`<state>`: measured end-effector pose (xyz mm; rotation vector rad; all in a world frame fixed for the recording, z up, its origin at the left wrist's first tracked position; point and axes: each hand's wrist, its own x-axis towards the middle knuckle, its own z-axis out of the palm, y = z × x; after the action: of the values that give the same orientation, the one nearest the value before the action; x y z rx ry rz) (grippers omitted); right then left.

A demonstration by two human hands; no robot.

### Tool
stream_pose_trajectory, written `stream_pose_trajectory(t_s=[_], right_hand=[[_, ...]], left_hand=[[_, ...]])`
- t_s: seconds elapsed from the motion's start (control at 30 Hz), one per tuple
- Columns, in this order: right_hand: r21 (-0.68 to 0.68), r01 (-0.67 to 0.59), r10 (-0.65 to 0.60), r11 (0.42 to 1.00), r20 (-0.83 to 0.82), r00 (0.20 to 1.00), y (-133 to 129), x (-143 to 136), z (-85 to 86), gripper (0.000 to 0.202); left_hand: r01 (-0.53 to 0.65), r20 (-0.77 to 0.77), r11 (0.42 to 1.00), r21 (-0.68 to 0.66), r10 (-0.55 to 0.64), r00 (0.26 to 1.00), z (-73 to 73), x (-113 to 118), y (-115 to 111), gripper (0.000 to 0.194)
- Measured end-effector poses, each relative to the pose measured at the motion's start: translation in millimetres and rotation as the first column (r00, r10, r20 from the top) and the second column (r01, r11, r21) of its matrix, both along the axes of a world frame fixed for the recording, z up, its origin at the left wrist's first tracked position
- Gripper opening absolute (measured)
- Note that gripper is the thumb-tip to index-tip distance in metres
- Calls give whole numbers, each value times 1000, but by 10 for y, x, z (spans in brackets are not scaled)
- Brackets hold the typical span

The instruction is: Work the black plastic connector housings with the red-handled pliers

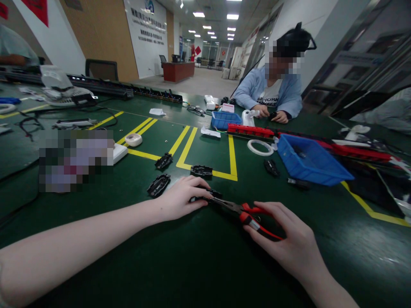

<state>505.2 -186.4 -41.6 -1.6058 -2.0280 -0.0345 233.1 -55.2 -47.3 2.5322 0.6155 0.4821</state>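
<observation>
My right hand (289,239) is wrapped round the red handles of a pair of needle-nose pliers (245,211). The pliers' jaws point left and meet a small black plastic part (215,193). Fingers of my left hand (183,196) are closed on that same part against the table, hiding much of it. Just beyond lie similar black plastic parts: one (201,170) straight ahead, one (159,185) beside my left wrist, and another (164,161) farther back. Whether the jaws grip the part or only touch it, I cannot tell.
A large blue bin (314,164) stands at the right, with black parts (271,167) near it. Behind are a roll of tape (260,147), a smaller blue bin (226,119) and a long red strip (250,130). A co-worker (269,92) sits across the green table (135,273).
</observation>
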Motion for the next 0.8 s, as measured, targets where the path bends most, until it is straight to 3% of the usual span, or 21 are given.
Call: stream_pose_trajectory(t_s=[0.17,0.4,0.63,0.8], right_hand=[[-15,7,-5,1000,85,996,4,-16,13,48],[7,18,-19,1000,117,993,11,-32,56,39],[66,-40,27,997,180,983,18,42,58,39],[68,-44,31,997,185,982,19,47,51,40]], left_hand=[[-5,1,1000,2,5,1000,19,6,-5,22],[2,-2,1000,4,-2,1000,13,9,3,23],[6,-15,1000,20,-6,1000,23,11,-9,23],[-17,53,999,-48,20,998,14,19,-6,39]])
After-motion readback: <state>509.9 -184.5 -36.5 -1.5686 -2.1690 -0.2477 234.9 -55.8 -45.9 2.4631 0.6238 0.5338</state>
